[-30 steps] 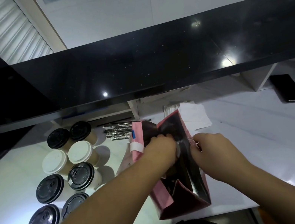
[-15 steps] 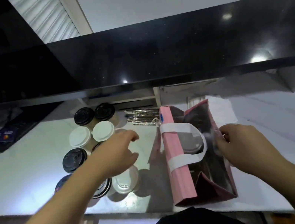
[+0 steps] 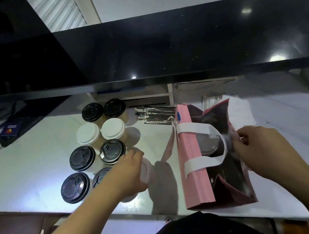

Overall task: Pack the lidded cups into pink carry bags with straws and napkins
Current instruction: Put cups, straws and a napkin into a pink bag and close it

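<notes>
The white counter [image 3: 37, 177] held the pink carry bag [image 3: 194, 171] upright near its front edge, one lidded cup [image 3: 209, 144] already down inside it. My right hand [image 3: 257, 150] kept pinching the bag's far rim, holding the mouth wide. My left hand [image 3: 126, 174], inside the bag a second earlier, had crossed to the cluster and curled its fingers round a white-lidded cup [image 3: 145, 171], so a second cup was likely next; straws [image 3: 155, 114] and napkins [image 3: 238, 111] lay untouched behind

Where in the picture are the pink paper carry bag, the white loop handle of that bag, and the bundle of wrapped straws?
pink paper carry bag [image 3: 192, 171]: head view, on its pink outer side wall.
white loop handle [image 3: 198, 128]: head view, on the upper strap.
bundle of wrapped straws [image 3: 153, 114]: head view, mid-bundle.
</notes>
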Demonstrator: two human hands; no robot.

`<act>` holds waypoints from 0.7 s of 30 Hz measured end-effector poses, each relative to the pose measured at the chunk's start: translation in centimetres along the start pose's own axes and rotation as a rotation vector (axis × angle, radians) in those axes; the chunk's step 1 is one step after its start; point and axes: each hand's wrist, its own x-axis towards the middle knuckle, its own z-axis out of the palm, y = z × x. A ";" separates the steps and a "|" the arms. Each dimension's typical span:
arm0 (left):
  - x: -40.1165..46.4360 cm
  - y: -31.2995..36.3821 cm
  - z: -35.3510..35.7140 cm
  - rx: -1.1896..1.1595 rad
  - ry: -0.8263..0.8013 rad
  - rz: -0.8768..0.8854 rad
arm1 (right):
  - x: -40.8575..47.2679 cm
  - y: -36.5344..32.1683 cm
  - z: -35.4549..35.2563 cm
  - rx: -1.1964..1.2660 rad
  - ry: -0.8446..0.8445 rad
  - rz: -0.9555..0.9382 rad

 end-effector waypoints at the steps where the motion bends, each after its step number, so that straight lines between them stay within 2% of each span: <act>1: -0.3 0.4 -1.4 -0.022 0.040 0.006 | 0.0 0.1 -0.1 -0.002 0.010 -0.004; 6: -3.5 3.3 -10.0 -0.138 0.370 0.071 | -0.2 0.2 -0.4 0.004 0.021 0.010; 10: -6.5 7.4 -14.3 -0.207 0.589 0.221 | -0.5 0.2 -0.7 0.047 0.008 0.031; 12: -7.1 9.7 -15.2 -0.230 0.586 0.322 | -0.6 0.2 -0.9 0.081 -0.025 0.051; 16: -4.9 13.5 -14.9 -0.235 0.467 0.456 | -0.7 0.7 -1.6 0.104 -0.074 0.053; 21: -0.5 15.8 -12.5 -0.063 0.226 0.466 | -0.8 1.9 -1.9 0.087 -0.079 0.028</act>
